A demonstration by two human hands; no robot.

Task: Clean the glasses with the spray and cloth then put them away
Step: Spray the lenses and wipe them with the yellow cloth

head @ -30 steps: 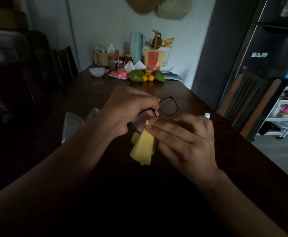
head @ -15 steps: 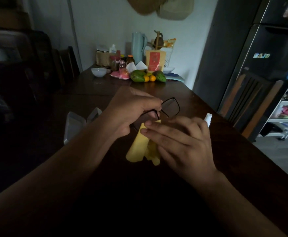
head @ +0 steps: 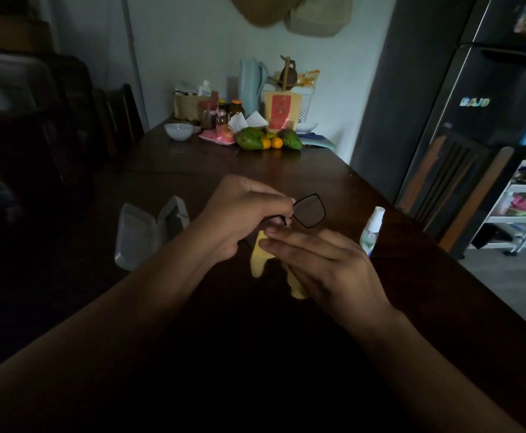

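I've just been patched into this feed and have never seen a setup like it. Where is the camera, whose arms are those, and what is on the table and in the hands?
There is no machine here: a person works with two bare hands, and the single wide-angle camera sits on their head, looking forward and down. That is why both forearms come in from the bottom edge.

The left hand pinches a pair of black-framed glasses near the middle of the frame. The right hand holds a yellow cloth, which hangs below the glasses; the lens on that side is hidden, so I cannot tell whether the cloth touches it.

On the dark wooden table an open clear case lies to the left, and a small spray bottle stands to the right. At the far end sit a white bowl, jars, a pale jug and fruit.
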